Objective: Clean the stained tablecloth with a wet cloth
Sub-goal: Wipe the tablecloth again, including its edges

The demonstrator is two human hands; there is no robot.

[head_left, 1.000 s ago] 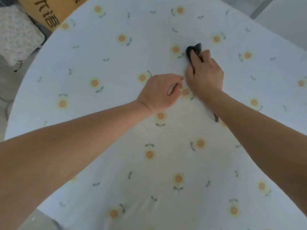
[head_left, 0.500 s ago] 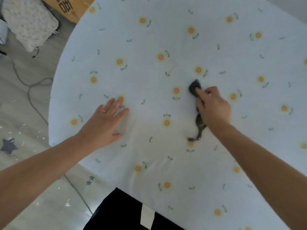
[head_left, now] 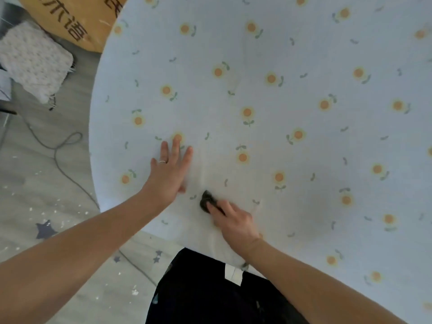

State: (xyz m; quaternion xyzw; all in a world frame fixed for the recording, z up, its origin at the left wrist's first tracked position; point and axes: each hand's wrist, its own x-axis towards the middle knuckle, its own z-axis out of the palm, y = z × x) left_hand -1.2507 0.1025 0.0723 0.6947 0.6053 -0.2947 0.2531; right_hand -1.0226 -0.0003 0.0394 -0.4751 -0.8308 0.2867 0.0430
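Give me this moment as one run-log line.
phase: wipe | left hand: flat on tablecloth | right hand: grips dark cloth against tablecloth near its front edge | stain: cannot tell

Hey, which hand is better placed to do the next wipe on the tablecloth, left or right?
Right. The right hand grips the dark cloth, pressed on the tablecloth near the front edge. The left hand lies flat beside it, fingers straight, holding nothing, likely steadying the fabric.

Most of the dark cloth point(head_left: 206, 199) lies hidden beneath the right hand point(head_left: 236, 225), which is slightly blurred. The tablecloth point(head_left: 304, 101) runs off the top and right edges; the cardboard box point(head_left: 77, 22) is cropped at the top.
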